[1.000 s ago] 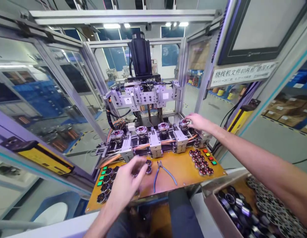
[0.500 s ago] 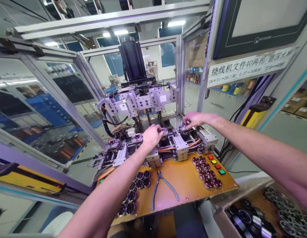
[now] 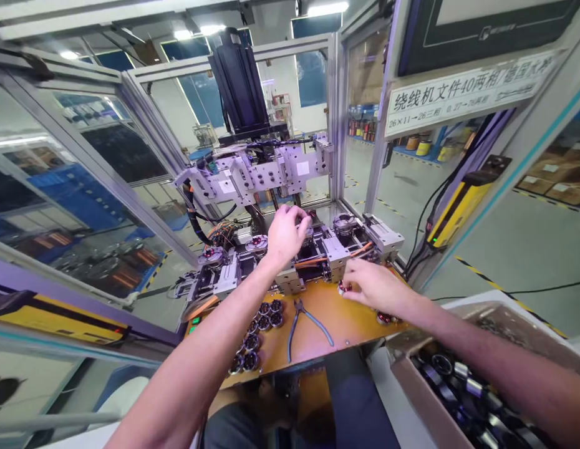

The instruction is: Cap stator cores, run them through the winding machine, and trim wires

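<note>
The left hand's grip is curled and nearly closed over the third holder of the row; the fingers cover their tips, so I cannot tell whether they pinch anything. The other grip, on the right hand, has thumb and fingers pressed in on a small red-and-silver core, which lies at the left end of that hand, at its fingertips. The core is near the far edge of the surface, right of its middle and in front of the machine blocks; its face seems turned mostly upward, though the exact tilt of its short axis is unclear. Across the scene from the left, the first holder and the second holder carry parts with red on top, dark cores crowd the left part of the surface partly behind the left forearm, and the pliers lie with their nose toward the far edge and blue handles spread toward the near one. Bare surface separates the pliers from the held core. The fourth holder stands beyond the core, nearer the right hand than the left. More red-topped cores show under the right forearm, with the open box past the right corner.
</note>
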### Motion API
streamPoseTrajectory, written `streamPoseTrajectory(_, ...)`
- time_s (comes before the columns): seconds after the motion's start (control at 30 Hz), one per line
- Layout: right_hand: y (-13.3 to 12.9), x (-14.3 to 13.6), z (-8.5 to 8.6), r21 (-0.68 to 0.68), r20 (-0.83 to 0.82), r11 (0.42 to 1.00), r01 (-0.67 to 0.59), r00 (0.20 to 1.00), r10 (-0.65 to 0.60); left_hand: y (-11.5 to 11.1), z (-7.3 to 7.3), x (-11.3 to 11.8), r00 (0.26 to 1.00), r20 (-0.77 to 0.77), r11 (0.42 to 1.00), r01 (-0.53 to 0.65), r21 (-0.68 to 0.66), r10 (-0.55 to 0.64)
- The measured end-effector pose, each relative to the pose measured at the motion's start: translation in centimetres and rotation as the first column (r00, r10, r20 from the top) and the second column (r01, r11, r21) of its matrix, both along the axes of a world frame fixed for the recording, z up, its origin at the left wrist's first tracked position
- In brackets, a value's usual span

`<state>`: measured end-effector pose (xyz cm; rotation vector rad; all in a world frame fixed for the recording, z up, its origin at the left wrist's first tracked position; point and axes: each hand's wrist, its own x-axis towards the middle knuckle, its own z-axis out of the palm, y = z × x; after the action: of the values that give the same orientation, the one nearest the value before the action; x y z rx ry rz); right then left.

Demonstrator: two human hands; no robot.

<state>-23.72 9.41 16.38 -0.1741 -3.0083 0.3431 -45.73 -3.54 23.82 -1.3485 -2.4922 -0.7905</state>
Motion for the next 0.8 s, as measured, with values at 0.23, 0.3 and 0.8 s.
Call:
streamPoseTrajectory(0.23, -0.6, 0.1, -4.2, 0.022, 0.02, 0.998, 0.064, 0.998, -0.064, -6.7, -5.6, 6.8, 0.948, 0.091, 0.918, 0.319, -0.237, -0.306)
streamPoseTrajectory(0.3, -0.5, 0.7, -3.0, 0.021, -0.024, 0.997, 0.071, 0.997, -0.07, -7.4, -8.3, 8.0, 0.948, 0.107, 0.899, 0.317, -0.302, -0.299)
streamPoseTrajectory(0.8, -7.4, 5.4, 1.0, -0.194, -0.303, 0.981, 0.03, 0.949, -0.089, -11.9, -10.7, 9.0, 0.962, 0.097, 0.925, 0.273, -0.264, -0.256)
